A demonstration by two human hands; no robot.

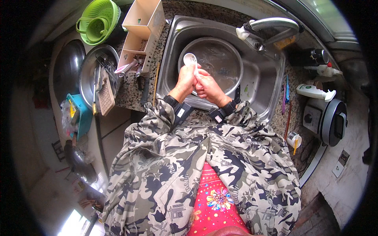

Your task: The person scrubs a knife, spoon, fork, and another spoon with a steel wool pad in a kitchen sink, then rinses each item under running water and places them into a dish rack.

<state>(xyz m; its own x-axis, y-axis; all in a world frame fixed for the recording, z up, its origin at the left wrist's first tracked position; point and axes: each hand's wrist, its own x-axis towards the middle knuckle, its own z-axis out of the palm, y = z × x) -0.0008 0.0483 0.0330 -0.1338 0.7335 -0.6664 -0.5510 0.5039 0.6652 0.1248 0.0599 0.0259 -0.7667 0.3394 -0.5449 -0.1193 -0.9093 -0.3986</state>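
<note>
Over the sink, a white spoon (189,59) is held with its bowl pointing away from me. My left hand (186,82) closes round the spoon's handle from the left. From the right, my right hand (210,87) wraps its fingers about the same handle, and the two hands touch. Most of the handle is hidden by my fingers. Beneath them a round metal basin (241,66) holds water and sits in the steel sink (260,84). Bits of green lie on the sink floor right of the basin.
A curved faucet (271,24) reaches over the sink's far right. Left stand a beige utensil holder (142,17), green baskets (98,23) and a metal bowl (87,74) with utensils. On the right are a white spray bottle (315,92), a rice cooker (328,120) and a small cup (293,138).
</note>
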